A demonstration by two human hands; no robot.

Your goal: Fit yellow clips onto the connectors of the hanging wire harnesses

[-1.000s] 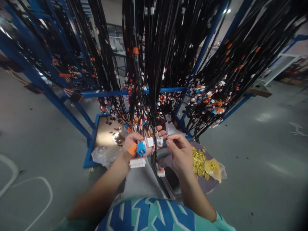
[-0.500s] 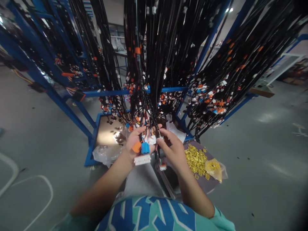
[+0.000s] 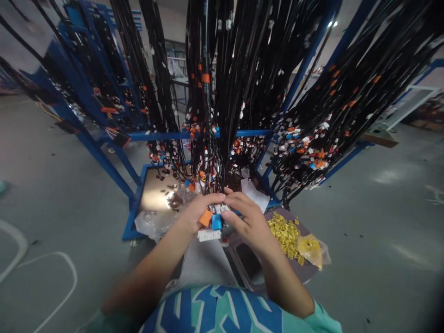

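Note:
Both hands meet around the lower end of a hanging black wire harness (image 3: 212, 178). My left hand (image 3: 196, 213) is closed round its bunch of connectors, thumb across the top. An orange connector (image 3: 206, 218), a blue connector (image 3: 216, 222) and a wide white connector (image 3: 209, 235) stick out below the fingers. My right hand (image 3: 247, 213) curls over the same bunch from the other side, its fingers at a small white connector (image 3: 224, 208). The wires between the palms are mostly covered by the fingers.
Many black harnesses (image 3: 249, 69) hang from a blue rack (image 3: 163, 135) ahead. Its base tray (image 3: 134, 217) holds clear plastic bags (image 3: 152, 223). At right, small yellow plastic parts (image 3: 284, 233) lie beside a bag (image 3: 314, 249) on a dark seat-like surface (image 3: 305, 273).
My hands have come closer together, and the right fingers now cover more of the wires. The connector bunch sits slightly lower and farther right in view. The dangling small connector is now mostly hidden.

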